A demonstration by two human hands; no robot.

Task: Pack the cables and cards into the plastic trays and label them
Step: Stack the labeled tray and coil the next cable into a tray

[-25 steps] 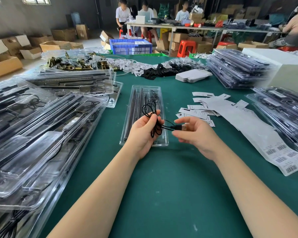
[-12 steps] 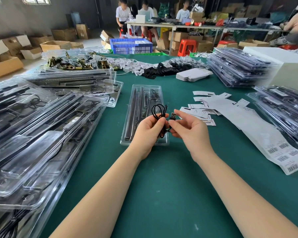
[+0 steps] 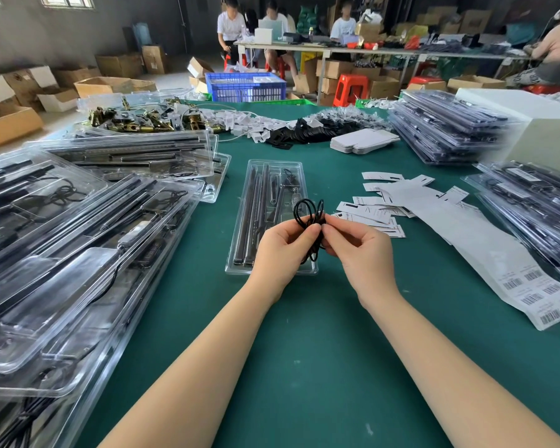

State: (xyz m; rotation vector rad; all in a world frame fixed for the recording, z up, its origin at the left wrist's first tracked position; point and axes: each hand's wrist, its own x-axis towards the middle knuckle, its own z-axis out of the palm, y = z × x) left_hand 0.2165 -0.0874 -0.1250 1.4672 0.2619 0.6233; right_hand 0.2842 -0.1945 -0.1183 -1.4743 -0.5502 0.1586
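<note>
Both hands meet over the near end of an open plastic tray (image 3: 240, 240) that lies toward the middle of the green worktop (image 3: 304, 350). The left hand (image 3: 283, 250) has its fingers curled round a small coil of thin black cable (image 3: 307, 211), and the right hand (image 3: 359, 250) pinches the same bundle from the other side, thumb and fingertips closed on the strands. Loops stand up above the fingers and more hang below them, over the tray's near right part.

The cable looks light and limp, with some spring in it, so the coil will likely loosen if released early. It is best held across the gathered middle, where all turns cross, then pressed down into its recess. The tray is thin, clear and probably flexes and slides easily. A strip of barcode labels (image 3: 537, 295) lies toward the right edge.
</note>
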